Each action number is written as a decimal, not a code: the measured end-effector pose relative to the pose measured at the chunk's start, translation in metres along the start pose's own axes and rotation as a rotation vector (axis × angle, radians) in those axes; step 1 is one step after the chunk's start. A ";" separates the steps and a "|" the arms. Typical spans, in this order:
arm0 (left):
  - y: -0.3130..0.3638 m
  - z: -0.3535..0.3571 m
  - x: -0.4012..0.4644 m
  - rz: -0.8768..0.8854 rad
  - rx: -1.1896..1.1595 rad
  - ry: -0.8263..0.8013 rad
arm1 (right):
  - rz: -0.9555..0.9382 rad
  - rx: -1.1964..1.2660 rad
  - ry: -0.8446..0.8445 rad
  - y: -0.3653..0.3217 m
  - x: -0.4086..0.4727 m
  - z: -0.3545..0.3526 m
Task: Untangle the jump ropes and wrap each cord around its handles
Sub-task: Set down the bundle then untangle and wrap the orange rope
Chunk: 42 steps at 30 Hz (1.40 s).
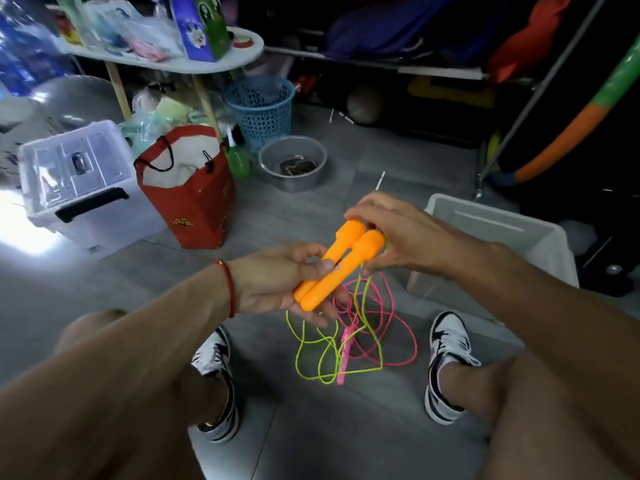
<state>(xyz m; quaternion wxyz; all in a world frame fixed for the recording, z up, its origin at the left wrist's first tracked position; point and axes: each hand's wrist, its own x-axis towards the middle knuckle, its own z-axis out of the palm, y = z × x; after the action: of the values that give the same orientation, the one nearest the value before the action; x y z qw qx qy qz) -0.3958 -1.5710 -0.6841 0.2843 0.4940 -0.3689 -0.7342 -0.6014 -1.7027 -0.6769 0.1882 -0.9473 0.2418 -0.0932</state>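
A clear storage box (83, 188) sits at nine o'clock, a white bin (502, 237) at three, a red bag (194, 199) at eleven of the hands. The left hand (277, 282) curls around two orange handles (341, 265) held side by side; the right hand (394, 233) pinches their top ends. Green cord (322, 362) hangs onto the floor, tangled with the pink rope (388, 327) at six o'clock.

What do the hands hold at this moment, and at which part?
Both hold the two orange handles together: the left hand grips their lower ends, the right hand pinches the thick top ends, where the green cord hangs down.
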 end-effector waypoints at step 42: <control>-0.018 0.018 0.037 0.357 0.914 0.523 | 0.476 0.405 0.194 0.010 0.007 0.003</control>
<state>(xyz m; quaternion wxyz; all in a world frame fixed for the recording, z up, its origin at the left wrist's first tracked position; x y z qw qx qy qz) -0.4266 -1.5854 -0.7138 0.2432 0.6625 -0.6451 -0.2928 -0.5986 -1.7130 -0.6831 0.3655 -0.7942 0.4499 -0.1824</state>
